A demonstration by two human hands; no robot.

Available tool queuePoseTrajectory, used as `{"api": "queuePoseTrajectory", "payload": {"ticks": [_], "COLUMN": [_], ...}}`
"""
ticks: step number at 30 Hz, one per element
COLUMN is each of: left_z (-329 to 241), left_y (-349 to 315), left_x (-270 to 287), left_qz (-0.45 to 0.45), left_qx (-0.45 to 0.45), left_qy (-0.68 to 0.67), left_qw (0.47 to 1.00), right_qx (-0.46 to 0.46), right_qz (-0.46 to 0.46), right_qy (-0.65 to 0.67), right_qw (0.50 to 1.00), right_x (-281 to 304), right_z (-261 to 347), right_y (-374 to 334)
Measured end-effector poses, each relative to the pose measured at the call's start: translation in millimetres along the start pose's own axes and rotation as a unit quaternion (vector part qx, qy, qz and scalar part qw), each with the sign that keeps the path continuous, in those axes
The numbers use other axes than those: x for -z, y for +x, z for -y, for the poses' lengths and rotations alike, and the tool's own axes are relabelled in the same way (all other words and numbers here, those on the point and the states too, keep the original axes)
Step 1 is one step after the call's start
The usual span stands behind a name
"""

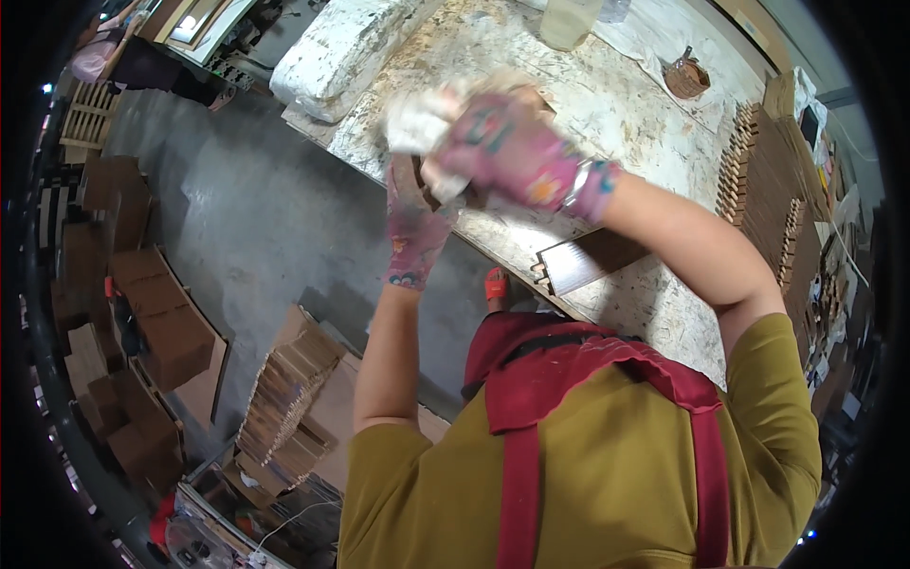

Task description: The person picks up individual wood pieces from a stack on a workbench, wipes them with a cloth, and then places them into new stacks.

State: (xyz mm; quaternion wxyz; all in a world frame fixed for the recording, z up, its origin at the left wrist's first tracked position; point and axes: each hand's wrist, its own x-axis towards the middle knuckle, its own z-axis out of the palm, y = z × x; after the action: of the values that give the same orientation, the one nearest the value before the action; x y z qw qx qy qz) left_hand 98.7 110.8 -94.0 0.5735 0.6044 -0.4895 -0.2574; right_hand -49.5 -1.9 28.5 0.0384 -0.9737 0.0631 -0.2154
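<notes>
Your worktable (621, 119) spanned the frame's upper centre and right. At upper centre, your gloved right hand (498, 147) was closed on a blurred white cloth (413, 125); lower left of it, your gloved left hand (418, 228) gripped a dark brown piece (425, 188), mostly hidden.

The scene is viewed from head height through one wide fisheye lens, angled downward; the torso (616, 474) is taken in close at the lower edge, the hands (498, 147) and desk (654, 142) are framed beyond.
</notes>
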Motion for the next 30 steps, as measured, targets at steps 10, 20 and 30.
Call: {"api": "queuePoseTrajectory", "payload": {"ticks": [10,20,30], "left_z": [-4.8,-23.7,-3.4], "left_y": [-1.8,-1.5,-1.4], "left_x": [7.3,6.2,3.2], "left_qz": [-0.020,0.012,-0.012], "left_qx": [-0.119,-0.075,-0.072], "left_qy": [0.175,0.239,0.173], "left_qw": [0.977,0.968,0.982], "right_qx": [0.059,-0.039,-0.009], "right_qz": [0.043,0.279,0.089], "right_qy": [-0.069,-0.303,-0.035], "right_qw": [0.995,0.910,0.995], "right_x": [-24.5,23.2,-26.8], "right_z": [-32.0,-140.3,-49.2], "right_y": [-40.2,-76.7,-49.5]}}
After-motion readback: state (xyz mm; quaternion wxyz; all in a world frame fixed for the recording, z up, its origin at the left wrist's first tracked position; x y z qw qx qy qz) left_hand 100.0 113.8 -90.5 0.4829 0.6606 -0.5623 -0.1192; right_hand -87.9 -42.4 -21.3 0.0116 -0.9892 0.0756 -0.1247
